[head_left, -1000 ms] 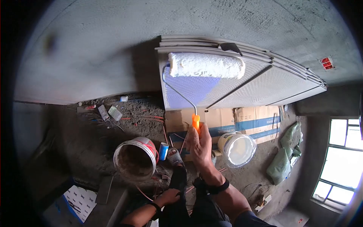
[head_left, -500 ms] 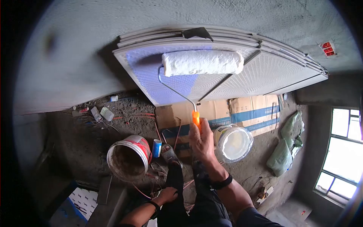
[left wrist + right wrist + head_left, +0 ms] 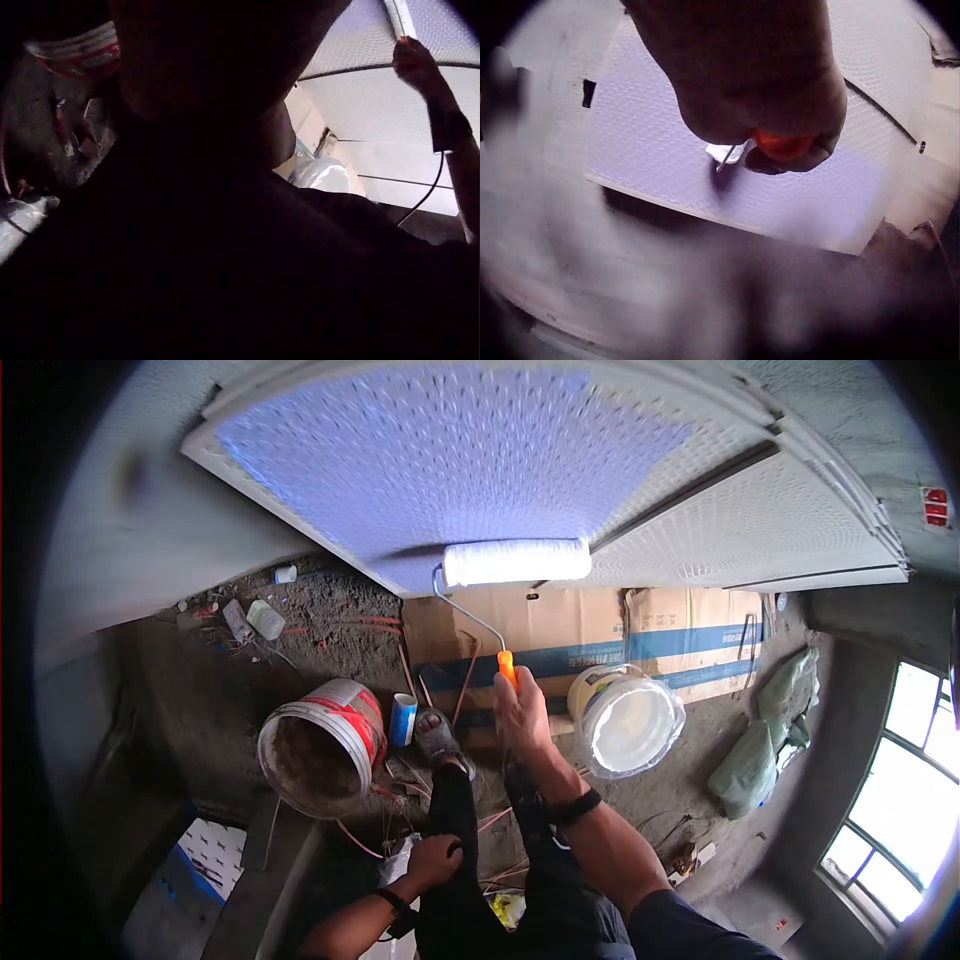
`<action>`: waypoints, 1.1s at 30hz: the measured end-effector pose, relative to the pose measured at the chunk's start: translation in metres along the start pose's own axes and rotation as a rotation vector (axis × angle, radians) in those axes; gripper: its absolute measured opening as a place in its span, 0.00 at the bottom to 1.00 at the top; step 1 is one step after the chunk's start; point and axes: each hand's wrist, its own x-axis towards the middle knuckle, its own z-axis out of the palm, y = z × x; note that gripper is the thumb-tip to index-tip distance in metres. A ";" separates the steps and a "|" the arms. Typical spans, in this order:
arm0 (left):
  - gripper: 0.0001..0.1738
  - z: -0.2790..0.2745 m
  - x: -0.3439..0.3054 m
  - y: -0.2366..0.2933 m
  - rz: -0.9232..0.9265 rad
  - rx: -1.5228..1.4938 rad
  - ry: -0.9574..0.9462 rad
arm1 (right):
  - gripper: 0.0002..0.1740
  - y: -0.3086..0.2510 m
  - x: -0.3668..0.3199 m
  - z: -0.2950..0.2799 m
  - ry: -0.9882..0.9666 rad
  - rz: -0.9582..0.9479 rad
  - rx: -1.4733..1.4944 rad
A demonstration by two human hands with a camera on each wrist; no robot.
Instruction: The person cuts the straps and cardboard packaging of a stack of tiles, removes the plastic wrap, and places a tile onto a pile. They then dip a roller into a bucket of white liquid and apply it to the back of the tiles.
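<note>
My right hand [image 3: 523, 715] grips the orange handle [image 3: 507, 663] of a paint roller, whose thick white sleeve [image 3: 517, 562] lies near the lower edge of a textured board [image 3: 720, 525]. A lilac coat [image 3: 430, 455] covers the left part of that board. In the right wrist view, the fingers curl round the orange handle [image 3: 780, 144] and hide most of the roller. My left hand [image 3: 437, 860] rests on my left leg with its fingers loosely bent, holding nothing. The left wrist view is mostly dark, with the right hand [image 3: 418, 66] and roller at its upper right.
A white-lidded tub of pale paint [image 3: 635, 725] stands right of my feet. To the left, a dirty bucket [image 3: 320, 745] leans beside a blue can [image 3: 402, 720]. Flattened cardboard [image 3: 590, 615] lies under the stacked boards. A green sack [image 3: 765, 750] lies at right.
The roller has come down the board toward its lower edge. The board fills more of the head view, and its lilac area shows larger. My left hand stays on the leg.
</note>
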 end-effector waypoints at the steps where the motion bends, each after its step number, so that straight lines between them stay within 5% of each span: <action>1: 0.20 -0.001 0.001 0.002 -0.036 -0.016 0.033 | 0.13 0.012 0.010 0.000 0.007 0.010 -0.022; 15: 0.15 -0.002 0.009 0.001 -0.128 -0.132 0.221 | 0.17 0.208 0.136 0.001 0.051 0.049 -0.281; 22: 0.15 -0.018 0.010 -0.001 -0.121 -0.207 0.217 | 0.24 0.225 0.165 -0.001 0.011 0.239 -0.297; 25: 0.13 -0.018 0.011 -0.002 -0.077 -0.151 0.289 | 0.19 0.280 0.183 -0.001 0.077 0.131 -0.280; 27: 0.13 -0.021 0.013 -0.001 -0.073 -0.132 0.290 | 0.20 0.301 0.186 -0.002 0.084 -0.334 -0.632; 28: 0.13 -0.023 0.013 0.000 -0.076 -0.117 0.293 | 0.20 0.295 0.185 -0.001 0.090 -0.334 -0.629; 31: 0.12 -0.034 0.017 0.011 -0.102 -0.125 0.279 | 0.26 0.257 0.180 0.001 0.033 0.207 -0.352; 33: 0.12 -0.037 0.019 0.010 -0.087 -0.116 0.276 | 0.26 0.245 0.181 -0.001 0.035 0.217 -0.377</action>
